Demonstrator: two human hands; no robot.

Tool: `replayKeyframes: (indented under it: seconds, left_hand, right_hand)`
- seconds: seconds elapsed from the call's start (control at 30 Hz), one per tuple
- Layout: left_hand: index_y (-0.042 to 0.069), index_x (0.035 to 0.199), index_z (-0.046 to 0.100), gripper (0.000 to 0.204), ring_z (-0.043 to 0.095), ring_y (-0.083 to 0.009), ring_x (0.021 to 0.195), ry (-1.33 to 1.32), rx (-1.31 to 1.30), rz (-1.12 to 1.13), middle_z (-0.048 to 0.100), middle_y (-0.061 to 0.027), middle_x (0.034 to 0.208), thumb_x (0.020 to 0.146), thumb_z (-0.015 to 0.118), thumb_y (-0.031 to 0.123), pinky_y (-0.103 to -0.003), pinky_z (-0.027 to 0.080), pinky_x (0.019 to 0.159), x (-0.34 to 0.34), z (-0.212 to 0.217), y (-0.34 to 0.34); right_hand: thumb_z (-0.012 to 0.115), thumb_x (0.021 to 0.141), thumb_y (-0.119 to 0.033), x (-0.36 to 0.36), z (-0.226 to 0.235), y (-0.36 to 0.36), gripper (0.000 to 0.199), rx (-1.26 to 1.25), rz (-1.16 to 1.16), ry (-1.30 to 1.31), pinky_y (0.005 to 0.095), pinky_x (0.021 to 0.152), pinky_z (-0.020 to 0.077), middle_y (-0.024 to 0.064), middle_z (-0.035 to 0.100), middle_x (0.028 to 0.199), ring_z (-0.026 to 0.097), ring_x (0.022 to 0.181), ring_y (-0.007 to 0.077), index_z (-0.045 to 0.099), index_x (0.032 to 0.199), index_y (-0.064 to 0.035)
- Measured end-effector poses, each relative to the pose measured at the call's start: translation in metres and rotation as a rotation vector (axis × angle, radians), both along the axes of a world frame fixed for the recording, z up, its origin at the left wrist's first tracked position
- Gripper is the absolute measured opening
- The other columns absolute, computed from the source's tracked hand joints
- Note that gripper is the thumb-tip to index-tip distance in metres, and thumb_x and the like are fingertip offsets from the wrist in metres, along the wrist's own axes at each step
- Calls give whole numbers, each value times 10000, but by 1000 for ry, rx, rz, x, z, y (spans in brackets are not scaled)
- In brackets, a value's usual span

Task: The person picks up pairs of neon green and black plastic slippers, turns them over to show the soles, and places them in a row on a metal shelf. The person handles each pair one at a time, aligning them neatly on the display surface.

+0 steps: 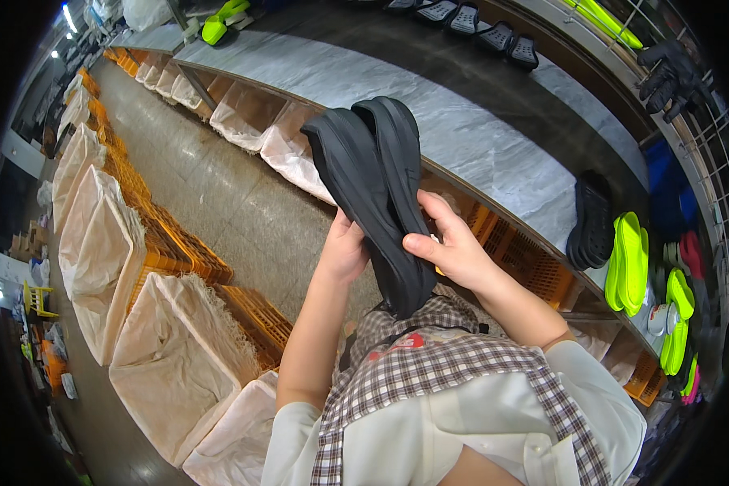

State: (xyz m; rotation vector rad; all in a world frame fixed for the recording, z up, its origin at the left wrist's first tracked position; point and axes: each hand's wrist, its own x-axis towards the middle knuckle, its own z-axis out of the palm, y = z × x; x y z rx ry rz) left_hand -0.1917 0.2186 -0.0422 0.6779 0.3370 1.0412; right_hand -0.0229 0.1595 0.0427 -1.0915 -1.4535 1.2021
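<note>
Two black foam shoes point(350, 174), pressed side by side, are held in front of my chest above a checked apron. Smooth grooved sides face up, and the lower ends lie close to the apron. My left hand point(346, 249) is closed round their left side, its fingers mostly hidden behind them. From the right, my right hand point(449, 245) grips the same pair, with the thumb lying across the near shoe's side and the other fingers partly hidden. The shoes hang over the gap between the workbench and the crates, touching neither.
A grey marbled workbench point(494, 138) curves along the right. On it lie black perforated clogs point(591, 219), neon green clogs point(626, 263) and dark shoe parts point(464, 18). Orange crates point(178, 243) with cloth liners point(174, 364) line the left; a wire rack point(709, 154) stands far right.
</note>
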Motion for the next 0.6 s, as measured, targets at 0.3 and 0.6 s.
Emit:
replayKeyframes:
  seconds: [0.3, 0.6]
  left_hand:
    - [13, 1276, 464, 390, 523, -177, 1135, 183, 205, 73, 541, -67, 1257, 928, 587, 138, -328, 426, 956, -7, -6, -7]
    - [11, 1261, 484, 353, 526, -168, 1110, 225, 295, 80, 546, -62, 1228, 923, 570, 68, -303, 422, 938, -8, 0, -10]
  right_hand:
    - [821, 694, -282, 13, -1, -3, 776, 79, 63, -160, 366, 1019, 356, 159, 425, 1280, 415, 1224, 275, 439, 1297, 24]
    - [838, 662, -259, 24, -10, -6, 792, 126, 115, -201, 389, 1049, 309, 148, 427, 1321, 387, 1246, 289, 452, 1305, -5]
